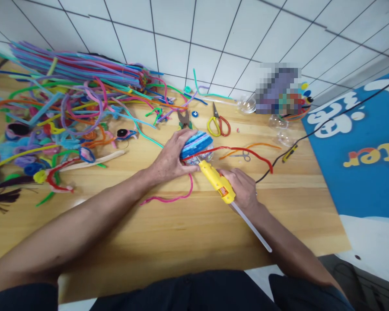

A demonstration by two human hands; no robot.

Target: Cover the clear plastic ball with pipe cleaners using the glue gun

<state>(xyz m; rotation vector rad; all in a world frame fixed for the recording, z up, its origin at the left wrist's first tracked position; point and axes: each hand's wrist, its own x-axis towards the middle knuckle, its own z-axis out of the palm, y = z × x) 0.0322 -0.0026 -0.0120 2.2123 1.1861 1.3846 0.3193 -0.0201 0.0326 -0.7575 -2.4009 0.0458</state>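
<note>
My left hand (170, 160) is closed around a ball (197, 144) banded with blue and purple pipe cleaners; its right side looks pale and clear. A red pipe cleaner (243, 150) lies across the ball, its free end arching to the right. In my right hand (241, 185) is a yellow hot glue gun (217, 181), its nozzle at the ball's lower edge by the red strand. A long translucent glue stick (253, 227) sticks out of its back. Below the ball a pink pipe cleaner (178, 199) curls on the table.
Pliers (184, 119), scissors (218, 123), small scissors (244, 156) and a yellow cutter (290, 153) lie beyond my hands. Loose pipe cleaners (65, 112) heap at left. Clear domes (246, 104) stand at the back right. A black cord (327, 123) crosses the right side.
</note>
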